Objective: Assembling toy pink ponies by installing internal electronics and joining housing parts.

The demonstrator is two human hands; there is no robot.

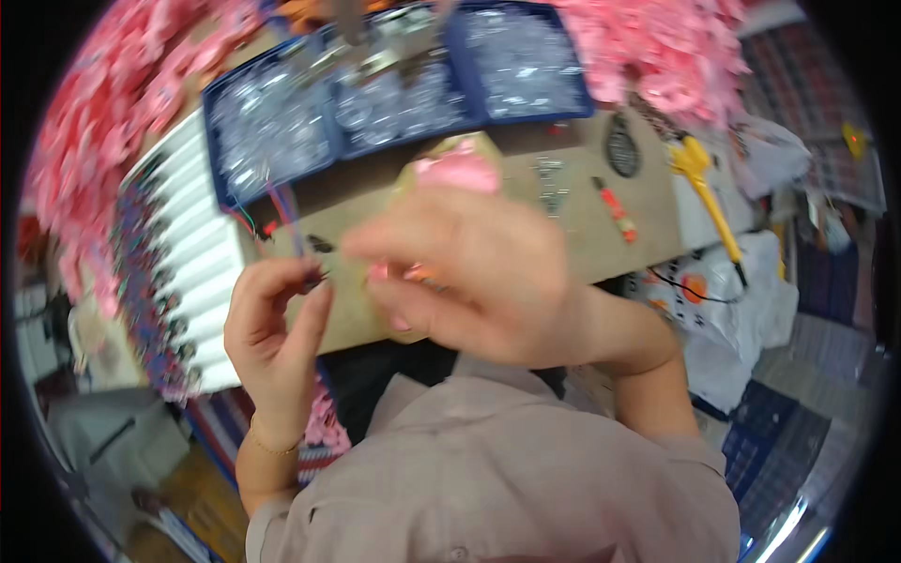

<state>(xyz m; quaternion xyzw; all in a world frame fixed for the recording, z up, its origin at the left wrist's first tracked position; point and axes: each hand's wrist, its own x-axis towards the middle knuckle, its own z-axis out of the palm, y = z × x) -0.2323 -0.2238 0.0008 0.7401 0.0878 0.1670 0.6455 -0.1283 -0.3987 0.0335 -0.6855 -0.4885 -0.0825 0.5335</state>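
Observation:
My left hand [277, 324] is closed in a pinch, thumb and forefinger meeting on a small dark piece [315, 278] too small to name. Thin purple-blue strands [285, 211] run from the tray's edge down toward those fingertips. Just to the right, my right hand [479, 272] is smeared by motion, its fingers curled toward the left hand. Between its thumb and fingers shows something orange and pink [419, 274], mostly hidden by the hand. Beyond it a pink piece [460, 169] lies on a yellowish sheet.
A blue divided tray [328, 155] holds clear plastic bits. Left of it stands a white ribbed rack [202, 281] edged with coloured threads. Pink heaps [657, 47] flank the tray. On the right lie an orange-red tool [616, 211], a dark oval piece [619, 145] and a yellow dark-tipped tool [709, 192].

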